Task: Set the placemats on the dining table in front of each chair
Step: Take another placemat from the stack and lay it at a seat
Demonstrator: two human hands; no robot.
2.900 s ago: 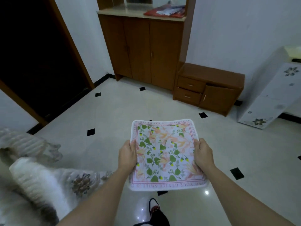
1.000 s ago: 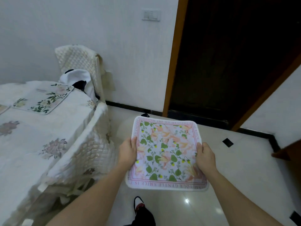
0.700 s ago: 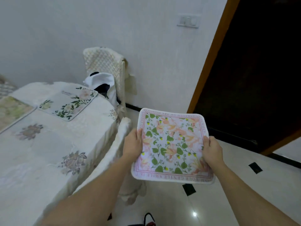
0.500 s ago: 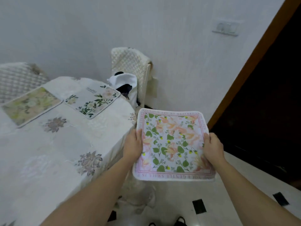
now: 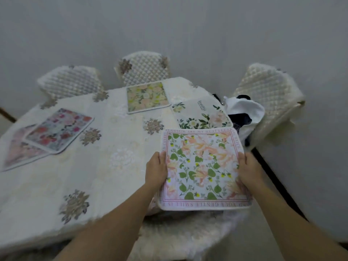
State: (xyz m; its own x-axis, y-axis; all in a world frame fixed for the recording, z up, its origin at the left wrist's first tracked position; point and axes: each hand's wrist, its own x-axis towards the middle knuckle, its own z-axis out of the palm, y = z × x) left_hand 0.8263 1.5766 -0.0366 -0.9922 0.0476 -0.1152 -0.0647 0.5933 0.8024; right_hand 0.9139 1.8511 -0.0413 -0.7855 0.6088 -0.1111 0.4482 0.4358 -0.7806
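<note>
I hold a square placemat [image 5: 202, 168] with green leaves, peach flowers and a pink lettered border. My left hand [image 5: 156, 171] grips its left edge and my right hand [image 5: 248, 169] grips its right edge. The mat hovers over the near right corner of the dining table [image 5: 105, 162], which wears a cream floral cloth. On the table lie a white-flowered mat [image 5: 200, 113] just beyond mine, a yellow-peach mat [image 5: 146, 97] at the far side, a pink-red mat [image 5: 59, 129] at left, and a pale pink mat [image 5: 20, 151] partly under it.
Quilted cream chairs stand at the far left [image 5: 70, 81], far middle [image 5: 144, 67] and right [image 5: 267, 98]; the right one bears a white and black cloth [image 5: 243, 113]. A cushioned seat [image 5: 180, 236] sits below my arms. A grey wall runs behind.
My view has swung left from the doorway to face the table, and I have come closer. The held mat now hangs over the table's near right corner. Both hands keep their grip.
</note>
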